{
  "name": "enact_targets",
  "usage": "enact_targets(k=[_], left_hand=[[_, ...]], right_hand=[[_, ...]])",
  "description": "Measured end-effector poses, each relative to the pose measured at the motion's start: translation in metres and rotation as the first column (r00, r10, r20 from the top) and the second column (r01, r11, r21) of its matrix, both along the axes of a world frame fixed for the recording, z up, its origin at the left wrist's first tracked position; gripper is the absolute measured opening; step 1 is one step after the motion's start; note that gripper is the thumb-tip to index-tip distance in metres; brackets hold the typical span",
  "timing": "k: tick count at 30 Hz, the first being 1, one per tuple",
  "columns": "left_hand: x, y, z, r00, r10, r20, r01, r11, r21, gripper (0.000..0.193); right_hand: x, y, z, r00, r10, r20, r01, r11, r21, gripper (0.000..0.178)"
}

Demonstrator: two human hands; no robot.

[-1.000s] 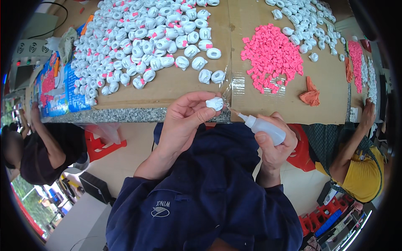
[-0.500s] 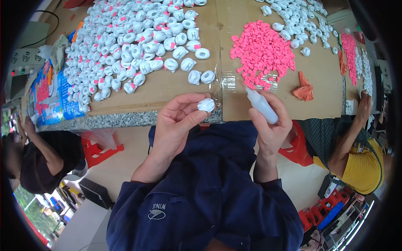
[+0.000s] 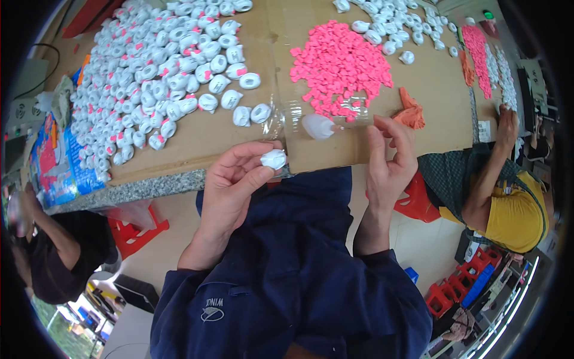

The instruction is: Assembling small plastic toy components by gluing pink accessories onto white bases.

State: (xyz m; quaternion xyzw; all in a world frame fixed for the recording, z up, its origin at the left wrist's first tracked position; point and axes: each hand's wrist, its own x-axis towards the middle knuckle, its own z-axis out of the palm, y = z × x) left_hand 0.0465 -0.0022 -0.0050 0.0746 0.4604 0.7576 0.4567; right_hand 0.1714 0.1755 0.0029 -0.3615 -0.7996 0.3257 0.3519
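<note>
My left hand (image 3: 234, 190) pinches a small white cat-head-shaped plastic piece (image 3: 273, 159) between thumb and fingertips, just off the near edge of the table. A translucent squeeze bottle (image 3: 317, 127) with a thin nozzle lies on the cardboard, its nozzle pointing right. To the right of it, my right hand (image 3: 390, 157) is raised with thumb and fingers apart, holding nothing that I can see. Beyond the bottle spreads a heap of small pink bow-shaped pieces (image 3: 341, 67). On the left lie many white cat-head pieces (image 3: 173, 75), several with pink bows on them.
An orange crumpled scrap (image 3: 410, 110) lies right of the pink heap. More white pieces (image 3: 391, 27) are at the back right. Cardboard (image 3: 442, 113) covers the stone-edged table (image 3: 161, 186). One person (image 3: 508, 197) sits at the right, another (image 3: 63, 251) at the left.
My right hand has let go of the squeeze bottle, which now lies on the cardboard near the pink heap. My left hand still holds the white piece. The whole view has shifted a little.
</note>
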Motion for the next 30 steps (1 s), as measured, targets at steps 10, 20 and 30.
enact_targets(k=[10,20,30], left_hand=[[0.002,0.006,0.001,0.998,-0.056,0.012,0.056,0.998,-0.014,0.028],[0.008,0.013,0.000,0.998,-0.026,-0.057,0.028,0.999,0.032,0.027],[0.021,0.017,-0.002,0.970,-0.004,-0.241,0.015,0.999,0.043,0.027]], right_hand=[[-0.012,0.016,-0.008,0.978,0.088,0.187,-0.099,0.994,0.052,0.013],[-0.004,-0.018,0.017,0.922,0.384,-0.055,-0.384,0.923,0.016,0.013],[-0.007,-0.041,0.016,0.897,0.441,-0.026,-0.439,0.897,0.054,0.017]])
